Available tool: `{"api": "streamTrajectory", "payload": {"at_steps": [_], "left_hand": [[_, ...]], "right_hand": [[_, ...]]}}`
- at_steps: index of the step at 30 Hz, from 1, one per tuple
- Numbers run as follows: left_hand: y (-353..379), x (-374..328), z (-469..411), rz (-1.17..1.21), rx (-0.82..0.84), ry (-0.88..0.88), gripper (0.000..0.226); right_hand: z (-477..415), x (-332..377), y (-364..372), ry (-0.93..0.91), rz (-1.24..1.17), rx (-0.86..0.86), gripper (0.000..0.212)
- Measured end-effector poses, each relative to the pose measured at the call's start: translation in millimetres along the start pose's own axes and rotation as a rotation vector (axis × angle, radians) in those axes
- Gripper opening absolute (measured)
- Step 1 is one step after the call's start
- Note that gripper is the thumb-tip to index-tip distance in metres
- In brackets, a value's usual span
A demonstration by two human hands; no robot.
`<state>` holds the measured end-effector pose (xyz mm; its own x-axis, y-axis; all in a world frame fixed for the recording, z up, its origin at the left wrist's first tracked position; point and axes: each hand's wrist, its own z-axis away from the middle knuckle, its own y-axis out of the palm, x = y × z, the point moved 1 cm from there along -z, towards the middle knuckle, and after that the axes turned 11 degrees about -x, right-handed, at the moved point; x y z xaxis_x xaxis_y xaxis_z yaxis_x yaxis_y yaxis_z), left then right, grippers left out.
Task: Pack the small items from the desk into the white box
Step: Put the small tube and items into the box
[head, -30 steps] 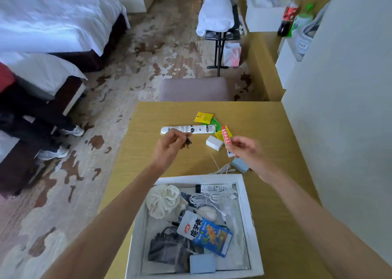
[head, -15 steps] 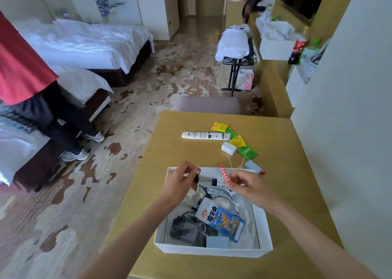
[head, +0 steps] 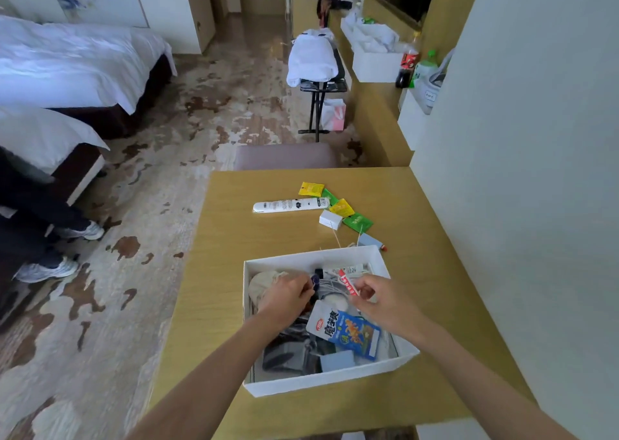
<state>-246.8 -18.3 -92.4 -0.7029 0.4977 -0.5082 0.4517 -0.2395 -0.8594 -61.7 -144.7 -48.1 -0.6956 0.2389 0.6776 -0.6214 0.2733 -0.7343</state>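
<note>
The white box (head: 321,379) sits on the wooden desk (head: 234,272) and holds a blue snack pouch (head: 348,330), a beige cloth (head: 264,282), cables and dark items. Both hands are inside it. My left hand (head: 288,297) pinches a small dark object (head: 315,280). My right hand (head: 382,302) grips a red and white sachet (head: 346,282). Beyond the box lie a white remote (head: 289,204), yellow packets (head: 311,189) and green packets (head: 357,222), a small white box (head: 330,219) and a grey lighter (head: 371,240).
A wall (head: 519,171) runs along the desk's right side. A padded stool (head: 284,156) stands at the desk's far edge. A person's legs and sneakers (head: 67,235) are by the beds at left. Bottles (head: 410,61) stand on a far counter.
Both hands came back from the items on the desk and lowered into the box, the left with the dark object, the right with the red sachet. The view tilted up.
</note>
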Motion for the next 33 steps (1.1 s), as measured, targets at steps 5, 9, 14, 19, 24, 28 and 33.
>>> {"api": "streamTrajectory", "payload": {"at_steps": [5,9,14,19,24,28,33], "left_hand": [[-4,-4,4,-0.219,-0.014,0.187,0.035],[-9,-2,11,-0.211,-0.028,0.276,0.042],[-14,0,12,-0.162,-0.091,0.306,0.031],[-26,-7,3,-0.09,-0.16,0.289,0.028],[-40,-19,-25,-0.016,-0.17,0.188,0.023],[-46,-33,-52,0.034,-0.215,0.122,0.023],[-41,-43,-89,0.019,-0.166,0.036,0.024]], "right_hand": [[1,-9,2,-0.296,0.58,-0.054,0.021],[-7,-15,8,-0.445,0.862,0.115,0.029],[-16,-21,14,-0.56,1.016,0.287,0.028],[-22,-20,-4,-0.548,0.595,0.083,0.021],[-51,-26,-31,-0.199,-0.058,-0.254,0.021],[-89,-51,-46,0.035,-0.154,-0.334,0.022],[-136,-87,-36,0.201,0.067,-0.08,0.027]]}}
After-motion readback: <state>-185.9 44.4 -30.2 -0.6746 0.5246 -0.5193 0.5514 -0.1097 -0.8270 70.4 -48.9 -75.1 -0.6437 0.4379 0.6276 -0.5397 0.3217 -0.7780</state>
